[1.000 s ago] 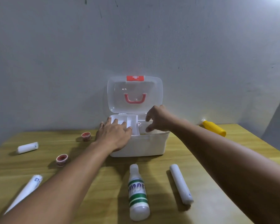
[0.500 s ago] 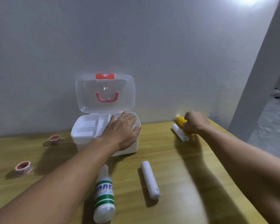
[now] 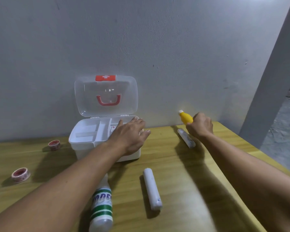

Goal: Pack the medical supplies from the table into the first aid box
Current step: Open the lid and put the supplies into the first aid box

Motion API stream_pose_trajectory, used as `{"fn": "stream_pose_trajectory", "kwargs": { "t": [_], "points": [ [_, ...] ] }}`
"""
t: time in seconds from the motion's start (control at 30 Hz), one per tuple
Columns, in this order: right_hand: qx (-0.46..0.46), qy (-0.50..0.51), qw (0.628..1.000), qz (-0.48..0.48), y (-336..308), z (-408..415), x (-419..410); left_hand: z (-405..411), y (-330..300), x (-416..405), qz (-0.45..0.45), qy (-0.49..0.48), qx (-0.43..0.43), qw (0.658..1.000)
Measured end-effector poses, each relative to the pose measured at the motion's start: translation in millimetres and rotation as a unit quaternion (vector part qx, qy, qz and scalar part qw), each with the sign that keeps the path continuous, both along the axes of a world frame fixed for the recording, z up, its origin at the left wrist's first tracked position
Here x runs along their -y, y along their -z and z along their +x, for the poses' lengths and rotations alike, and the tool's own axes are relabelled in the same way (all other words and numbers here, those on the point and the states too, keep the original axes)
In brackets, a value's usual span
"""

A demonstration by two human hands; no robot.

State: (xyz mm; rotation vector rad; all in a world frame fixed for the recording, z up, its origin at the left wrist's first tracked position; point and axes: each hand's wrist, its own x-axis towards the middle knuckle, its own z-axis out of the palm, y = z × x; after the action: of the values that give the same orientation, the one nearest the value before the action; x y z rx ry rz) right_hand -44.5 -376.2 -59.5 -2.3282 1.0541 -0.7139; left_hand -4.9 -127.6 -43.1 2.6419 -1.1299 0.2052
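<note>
- Evidently, the yellow bottle (image 3: 185,118) was held in the curled fingers of the right hand (image 3: 200,126), lifted just clear of the wooden table (image 3: 182,166) near the wall, its white cap pointing up and to the left.
- It was judged a light, stiff plastic bottle with a smooth and possibly slippery skin; a grasp round the wide lower body, as shown, was considered sounder than one at the narrow neck.
- The left hand (image 3: 130,135) was laid flat, fingers extended, on the right part of the open first aid box (image 3: 105,141), presumably to steady it; nothing was gripped.
- The box stood at the table's back edge, its clear lid (image 3: 106,95) raised against the wall; the divided tray inside appeared mostly unfilled.
- A red tab with a white cross was seen on the lid's top edge; no wording was legible there.
- The green-striped bottle (image 3: 102,205) lay on its side partly under the left forearm; blue letters, perhaps "ODE", were partly readable.
- Two white rolls were noted: one (image 3: 152,188) before the box, one (image 3: 186,138) just beside the right hand; both were judged soft and light, best taken at mid-length.
- Two tape rolls (image 3: 20,174) (image 3: 54,144) remained left of the box; their print could not be read.
</note>
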Motion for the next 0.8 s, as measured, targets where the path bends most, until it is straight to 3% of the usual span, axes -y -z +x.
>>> {"fn": "stream_pose_trajectory", "kwargs": {
  "t": [0.1,0.13,0.2,0.3,0.37,0.47,0.67,0.8],
  "points": [
    [0.096,-0.050,0.986,0.126,-18.5,8.9,-22.6,3.0,-9.3,-9.7,-0.069,0.002,0.008,0.998],
    [0.134,-0.089,0.964,0.211,-25.5,11.0,-32.3,3.6,-13.3,-14.9,-0.086,-0.007,0.017,0.996],
    [0.208,-0.165,0.887,0.379,-39.2,11.4,-54.0,6.3,-19.7,-28.2,-0.109,-0.037,0.013,0.993],
    [0.238,-0.256,0.818,0.457,-55.5,6.0,-84.4,11.8,-22.8,-54.7,-0.112,-0.097,-0.013,0.989],
    [0.212,-0.316,0.813,0.440,-63.1,1.8,-103.6,15.7,-21.4,-73.6,-0.103,-0.130,-0.017,0.986],
    [0.161,-0.369,0.847,0.346,-65.7,-0.6,-131.0,20.6,-16.1,-96.5,-0.064,-0.175,-0.013,0.982],
    [0.077,-0.367,0.905,0.201,-55.8,11.2,-165.7,31.1,-2.7,-112.5,-0.002,-0.206,-0.042,0.978],
    [-0.006,-0.371,0.920,0.129,-53.7,22.2,-170.5,33.3,1.7,-110.5,0.022,-0.215,-0.060,0.975]
  ]
}}
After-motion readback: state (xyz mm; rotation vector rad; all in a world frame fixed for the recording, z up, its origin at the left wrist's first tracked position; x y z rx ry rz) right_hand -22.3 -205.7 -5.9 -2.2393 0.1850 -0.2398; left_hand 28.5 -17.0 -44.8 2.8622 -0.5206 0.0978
